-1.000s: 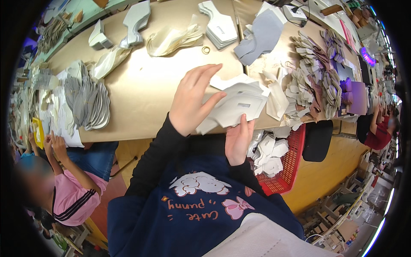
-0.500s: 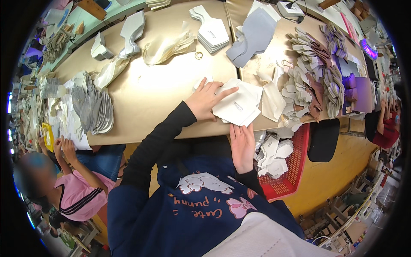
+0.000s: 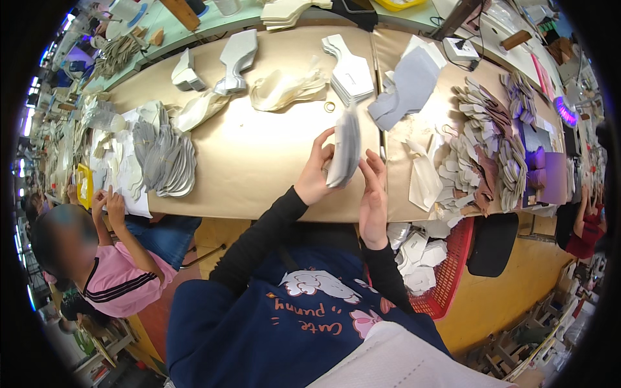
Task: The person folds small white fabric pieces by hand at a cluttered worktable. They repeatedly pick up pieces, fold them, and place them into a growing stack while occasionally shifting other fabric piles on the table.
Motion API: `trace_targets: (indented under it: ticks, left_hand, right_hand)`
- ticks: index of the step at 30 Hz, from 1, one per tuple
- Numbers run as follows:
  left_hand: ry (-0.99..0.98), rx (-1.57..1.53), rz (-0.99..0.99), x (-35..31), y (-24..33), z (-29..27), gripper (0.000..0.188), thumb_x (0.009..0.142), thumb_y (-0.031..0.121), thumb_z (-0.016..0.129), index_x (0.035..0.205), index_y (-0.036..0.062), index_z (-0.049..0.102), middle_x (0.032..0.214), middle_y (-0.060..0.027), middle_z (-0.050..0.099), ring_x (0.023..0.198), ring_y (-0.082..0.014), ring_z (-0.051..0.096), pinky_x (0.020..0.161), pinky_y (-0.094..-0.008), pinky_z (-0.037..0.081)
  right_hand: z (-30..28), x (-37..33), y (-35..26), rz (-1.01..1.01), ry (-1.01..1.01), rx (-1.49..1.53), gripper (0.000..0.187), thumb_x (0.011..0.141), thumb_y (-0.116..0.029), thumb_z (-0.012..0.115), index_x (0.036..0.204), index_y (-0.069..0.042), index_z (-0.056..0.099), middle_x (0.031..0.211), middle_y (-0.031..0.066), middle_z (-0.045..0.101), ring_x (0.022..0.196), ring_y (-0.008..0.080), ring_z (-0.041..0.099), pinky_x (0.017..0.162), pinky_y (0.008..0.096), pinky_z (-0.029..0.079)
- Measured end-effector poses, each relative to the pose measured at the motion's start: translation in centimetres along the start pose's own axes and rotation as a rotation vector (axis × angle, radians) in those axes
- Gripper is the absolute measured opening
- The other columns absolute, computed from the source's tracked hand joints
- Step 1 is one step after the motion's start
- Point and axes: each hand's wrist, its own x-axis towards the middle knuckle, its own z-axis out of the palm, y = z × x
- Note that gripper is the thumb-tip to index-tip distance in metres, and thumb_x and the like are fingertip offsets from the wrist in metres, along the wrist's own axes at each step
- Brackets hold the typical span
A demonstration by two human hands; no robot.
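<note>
Above the table's near edge, my left hand point(image 3: 315, 171) grips a stack of cut shoe-upper pieces point(image 3: 347, 143), white on one side and grey along the edges. The stack stands upright, its edges turned toward me. To its right, my right hand point(image 3: 373, 205) has its fingers stretched and a little apart, palm toward the stack. Its fingertips are close to the stack's lower right side; whether they touch is unclear. A ring of tape point(image 3: 330, 107) lies just beyond the stack, near another pile of white cut pieces point(image 3: 351, 71).
Cream pieces point(image 3: 288, 90) and grey pieces point(image 3: 406, 84) lie farther back on the tan table point(image 3: 259, 174). Fanned grey stacks point(image 3: 165, 161) sit at left, mixed bundles point(image 3: 479, 142) at right. A red basket point(image 3: 446, 284) holds white pieces beside me. A person in pink point(image 3: 126, 271) works at left.
The stack has been lifted off the table and turned from flat to upright in my left hand. My right hand has moved up to its right side. The whole view has shifted slightly.
</note>
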Motion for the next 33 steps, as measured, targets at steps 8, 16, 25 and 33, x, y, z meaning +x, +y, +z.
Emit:
trace_targets:
  ticks: [8,16,25,33]
  left_hand:
    - [-0.102,-0.845,-0.115,-2.9,1.4,-2.2,0.064,0.080,0.004,0.072,0.140,0.0032,0.050,0.128,-0.0058,0.058,0.120,-0.0210,0.057,0.103,-0.0359,0.045]
    - [0.009,-0.447,-0.168,-3.3,0.8,-0.8,0.076,0.086,0.022,0.080,0.148,0.0063,0.038,0.139,-0.0086,0.050,0.123,-0.0188,0.052,0.102,-0.0360,0.045]
    - [-0.668,-0.290,-0.450,-5.4,-2.2,0.7,0.059,0.097,0.021,0.068,0.147,0.0008,0.045,0.129,-0.0098,0.063,0.120,-0.0184,0.057,0.103,-0.0319,0.046]
    - [-0.278,-0.285,-0.383,-7.2,-4.2,-5.1,0.042,0.100,0.013,0.060,0.140,0.0023,0.053,0.126,-0.0085,0.065,0.113,-0.0143,0.060,0.099,-0.0295,0.047]
  right_hand:
    - [2.2,3.9,-1.2,0.257,-0.159,0.019,0.067,0.096,-0.033,0.063,0.152,-0.004,0.039,0.154,0.0162,0.040,0.145,0.0300,0.034,0.119,0.0463,0.025]
    - [1.9,5.9,-2.8,0.101,-0.298,-0.643,0.038,0.084,-0.035,0.077,0.105,-0.004,0.072,0.110,0.0136,0.070,0.119,0.0318,0.060,0.118,0.0562,0.017]
    - [-5.5,12.1,0.0,0.034,-0.432,-0.994,0.027,0.080,-0.019,0.077,0.098,0.000,0.070,0.098,0.0128,0.069,0.101,0.0305,0.063,0.100,0.0434,0.043]
    - [-1.9,7.8,3.4,-0.189,-0.146,-1.119,0.061,0.092,-0.020,0.068,0.149,-0.017,0.047,0.156,0.0116,0.040,0.141,0.0367,0.039,0.115,0.0480,0.032]
